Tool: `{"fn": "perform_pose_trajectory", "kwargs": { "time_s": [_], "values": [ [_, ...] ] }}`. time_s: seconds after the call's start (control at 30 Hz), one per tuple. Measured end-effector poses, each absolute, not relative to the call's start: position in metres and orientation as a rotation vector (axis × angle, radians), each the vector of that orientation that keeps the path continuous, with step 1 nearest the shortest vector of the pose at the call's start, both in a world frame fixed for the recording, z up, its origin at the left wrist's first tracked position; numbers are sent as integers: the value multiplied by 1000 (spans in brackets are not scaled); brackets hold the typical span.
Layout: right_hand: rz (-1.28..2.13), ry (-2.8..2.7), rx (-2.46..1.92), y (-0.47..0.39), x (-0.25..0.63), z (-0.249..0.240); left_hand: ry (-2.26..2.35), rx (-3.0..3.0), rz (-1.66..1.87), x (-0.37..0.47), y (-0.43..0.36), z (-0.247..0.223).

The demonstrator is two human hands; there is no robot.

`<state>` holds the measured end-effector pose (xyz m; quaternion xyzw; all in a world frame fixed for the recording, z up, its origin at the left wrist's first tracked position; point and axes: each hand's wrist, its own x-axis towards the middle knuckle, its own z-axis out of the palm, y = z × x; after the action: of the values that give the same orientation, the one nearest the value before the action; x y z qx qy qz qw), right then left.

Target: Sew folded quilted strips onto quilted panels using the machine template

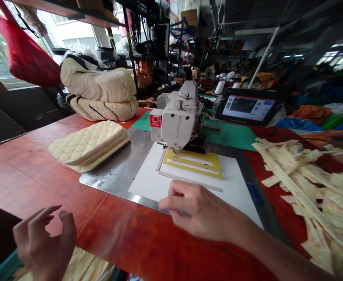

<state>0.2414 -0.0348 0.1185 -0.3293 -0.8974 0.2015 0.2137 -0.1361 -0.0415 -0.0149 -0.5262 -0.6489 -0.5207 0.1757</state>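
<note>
Yellow frame (192, 163) lay crosswise before the sewing machine (177, 121), beyond my nearer right hand (193, 208), curled, hold unclear; left hand (44, 238) half-open, empty.

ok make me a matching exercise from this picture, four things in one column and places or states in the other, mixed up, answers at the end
Column one
1. Flat yellow slotted frame
2. Stack of pale yellow quilted pads
3. Heap of pale yellow fabric strips
4. Bare left hand

Column two
A. At the picture's right edge, tangled
B. At the lower left, fingers curled
C. On a flat white sheet, below the head of the white metal sewing machine
D. Left of the machine, top stitched in diamonds

Pairs: 1-C, 2-D, 3-A, 4-B
</note>
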Motion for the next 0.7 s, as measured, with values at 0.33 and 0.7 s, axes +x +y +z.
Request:
{"fn": "perform_pose_trajectory", "kwargs": {
  "time_s": [0.33,0.7],
  "values": [
    [472,-2528,-892,-47,250,149,-1690,-1710,-1320,-94,-19,-19],
    [842,-2301,-769,-54,248,148,-1727,-1717,-1319,-96,-18,-27]
  ]
}}
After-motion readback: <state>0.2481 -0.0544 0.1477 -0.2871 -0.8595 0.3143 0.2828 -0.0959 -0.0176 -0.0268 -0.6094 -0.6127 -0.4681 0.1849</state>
